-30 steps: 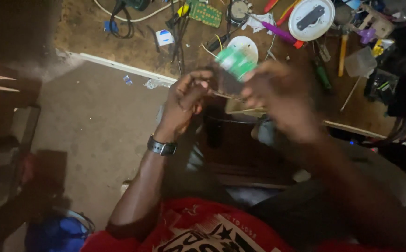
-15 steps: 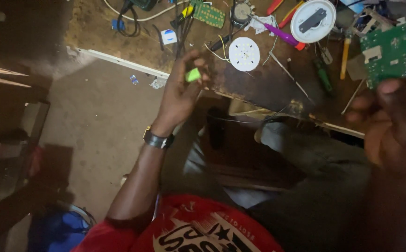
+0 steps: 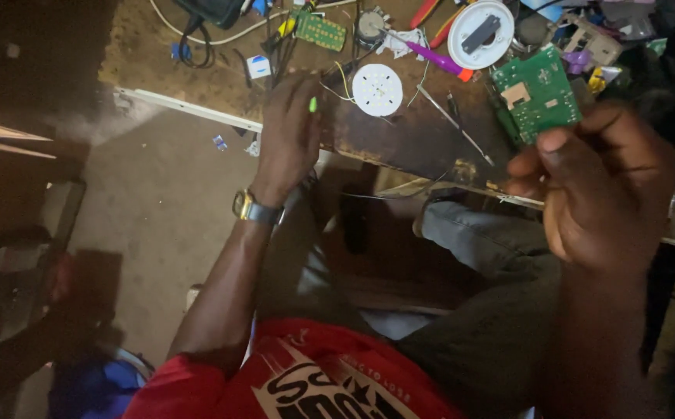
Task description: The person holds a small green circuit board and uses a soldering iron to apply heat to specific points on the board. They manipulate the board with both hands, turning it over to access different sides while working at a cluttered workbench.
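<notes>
Holding the green circuit board [image 3: 538, 93] pinched in my right hand [image 3: 597, 186], lifted clear above the workbench [image 3: 407, 136]; a second ago both hands met on it; now my left hand [image 3: 291, 128] rests at the bench edge, a small green piece [image 3: 313, 104] against its fingers; board and piece separated.

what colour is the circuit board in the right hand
Green, with a tan patch near its middle; the head view shows the board held up in the right hand.
</notes>
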